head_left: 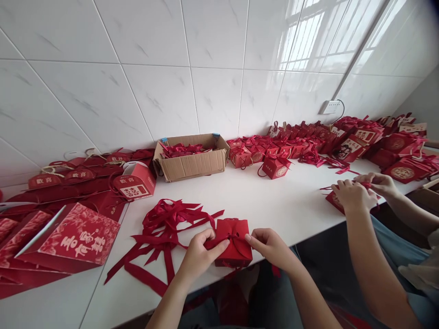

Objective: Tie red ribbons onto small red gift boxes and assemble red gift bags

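A small red gift box (233,256) sits at the table's front edge, a dark red ribbon (236,238) crossing its top near two small holes. My left hand (200,256) pinches the ribbon between thumb and forefinger at the box's left side, the thumb lying over the top. On the right, my right hand (272,246) is closed in a pinch at the box's upper right edge, on the ribbon's other end; a strip of it hangs below that hand. Left of the box lies a tangled pile of loose red ribbons (168,224).
An open cardboard box (194,165) holding red items stands against the tiled wall. Finished-looking red boxes (276,167) line the back right. Larger red boxes (72,233) fill the left. At right, a co-worker's hands (356,194) work on another red box (334,201).
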A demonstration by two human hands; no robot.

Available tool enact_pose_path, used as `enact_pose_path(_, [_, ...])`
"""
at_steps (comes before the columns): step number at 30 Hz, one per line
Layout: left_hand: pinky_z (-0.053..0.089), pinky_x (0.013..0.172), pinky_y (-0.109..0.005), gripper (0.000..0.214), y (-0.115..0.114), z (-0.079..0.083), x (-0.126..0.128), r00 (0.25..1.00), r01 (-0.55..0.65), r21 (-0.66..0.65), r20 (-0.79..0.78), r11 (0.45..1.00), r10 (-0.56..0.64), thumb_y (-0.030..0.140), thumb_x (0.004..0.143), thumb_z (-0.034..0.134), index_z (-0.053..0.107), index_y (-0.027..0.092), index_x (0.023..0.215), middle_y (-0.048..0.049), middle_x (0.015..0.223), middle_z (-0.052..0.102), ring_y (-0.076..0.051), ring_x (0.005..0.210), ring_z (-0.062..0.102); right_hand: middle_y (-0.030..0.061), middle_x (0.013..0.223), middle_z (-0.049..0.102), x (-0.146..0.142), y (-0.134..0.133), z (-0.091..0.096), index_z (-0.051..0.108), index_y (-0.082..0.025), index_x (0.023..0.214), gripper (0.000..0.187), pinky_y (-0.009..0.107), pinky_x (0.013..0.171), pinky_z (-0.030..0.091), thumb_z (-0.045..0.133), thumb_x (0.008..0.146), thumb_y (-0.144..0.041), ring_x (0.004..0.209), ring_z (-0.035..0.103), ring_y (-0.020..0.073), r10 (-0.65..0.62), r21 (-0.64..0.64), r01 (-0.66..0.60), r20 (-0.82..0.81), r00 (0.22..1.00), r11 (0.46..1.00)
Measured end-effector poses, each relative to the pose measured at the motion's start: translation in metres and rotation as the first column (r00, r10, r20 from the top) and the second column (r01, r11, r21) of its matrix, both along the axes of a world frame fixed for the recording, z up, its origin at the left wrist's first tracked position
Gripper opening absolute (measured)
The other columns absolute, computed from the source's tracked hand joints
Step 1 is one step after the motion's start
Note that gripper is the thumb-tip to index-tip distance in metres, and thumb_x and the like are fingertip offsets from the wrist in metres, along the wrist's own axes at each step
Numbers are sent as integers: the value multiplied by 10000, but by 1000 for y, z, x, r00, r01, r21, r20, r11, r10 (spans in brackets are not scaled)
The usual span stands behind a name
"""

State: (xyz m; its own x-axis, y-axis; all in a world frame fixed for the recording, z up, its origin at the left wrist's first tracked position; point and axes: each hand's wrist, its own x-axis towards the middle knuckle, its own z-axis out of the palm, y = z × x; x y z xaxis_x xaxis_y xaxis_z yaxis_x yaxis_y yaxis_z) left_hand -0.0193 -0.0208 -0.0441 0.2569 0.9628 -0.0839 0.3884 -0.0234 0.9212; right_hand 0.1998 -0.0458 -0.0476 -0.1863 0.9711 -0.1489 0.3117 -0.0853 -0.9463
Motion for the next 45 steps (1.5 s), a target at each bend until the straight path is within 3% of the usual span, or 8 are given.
enact_pose_path(5, [403, 617, -234, 399, 2, 4, -1, 997, 15, -87, 76, 996, -8, 502, 726, 695, 439, 201, 670, 47, 657, 471, -128, 631, 472, -68, 572, 304, 6, 5, -1, 439, -181, 646, 481, 242, 512, 170, 569, 826, -607, 554, 218, 78, 56, -72, -71, -185, 981, 995])
enact_pose_path(16, [435, 643, -254, 397, 5, 3, -4, 1000, -12, -106, 17, 994, 14, 508, 694, 722, 471, 200, 689, 21, 700, 540, -157, 690, 527, -82, 505, 261, 27, 12, 3, 463, -171, 564, 498, 238, 476, 144, 630, 791, -582, 503, 199, 67, 154, -112, -158, -48, 987, 981])
enact_pose_path(19, [453, 693, -264, 374, 2, 2, -2, 998, 7, -117, 58, 993, 0, 498, 706, 718, 494, 200, 733, 10, 757, 585, -168, 738, 559, -43, 604, 410, 28, 8, 10, 530, -162, 590, 435, 223, 486, 258, 619, 835, -510, 521, 301, 67, 186, -29, -195, -193, 964, 980])
enact_pose_path(24, [455, 677, -269, 355, -5, 2, 3, 997, -4, -102, 70, 995, 11, 479, 706, 721, 505, 202, 757, 9, 753, 590, -174, 726, 560, 82, 1167, 571, 20, 1, 16, 692, -183, 750, 230, 301, 664, 500, 729, 764, -410, 771, 588, 143, 192, 103, -163, -481, 856, 981])
enact_pose_path(28, [417, 643, -245, 396, -7, 0, 6, 999, -20, -56, 33, 998, 22, 473, 688, 738, 447, 212, 751, 28, 732, 549, -157, 701, 520, 75, 1083, 692, 3, 1, 19, 724, -223, 799, 153, 377, 863, 513, 735, 773, -374, 965, 635, 208, 59, 82, -14, -572, 818, 997])
enact_pose_path(31, [396, 640, -231, 450, -7, -2, 6, 999, -46, -6, 12, 999, 46, 467, 680, 746, 375, 226, 761, 47, 730, 504, -141, 691, 480, 50, 866, 727, -7, 1, 19, 738, -222, 881, 207, 292, 633, 533, 737, 768, -396, 645, 617, 137, -9, 13, 20, -570, 822, 1000])
enact_pose_path(34, [404, 658, -233, 440, -7, -2, 5, 999, -53, 3, -3, 999, 53, 474, 686, 736, 381, 226, 763, 41, 752, 504, -146, 714, 486, -2, 658, 671, -11, 0, 18, 735, -194, 862, 248, 201, 385, 364, 736, 765, -422, 375, 393, 36, -55, -26, 48, -530, 846, 998])
enact_pose_path(45, [472, 608, -259, 355, -17, 4, 11, 997, -50, -51, 60, 997, 53, 531, 698, 699, 594, 192, 696, -9, 712, 656, -201, 693, 614, -41, 700, 649, -21, -5, 17, 544, -212, 987, 383, 164, 324, 295, 727, 754, -455, 323, 404, 26, -114, -2, 126, -434, 894, 992])
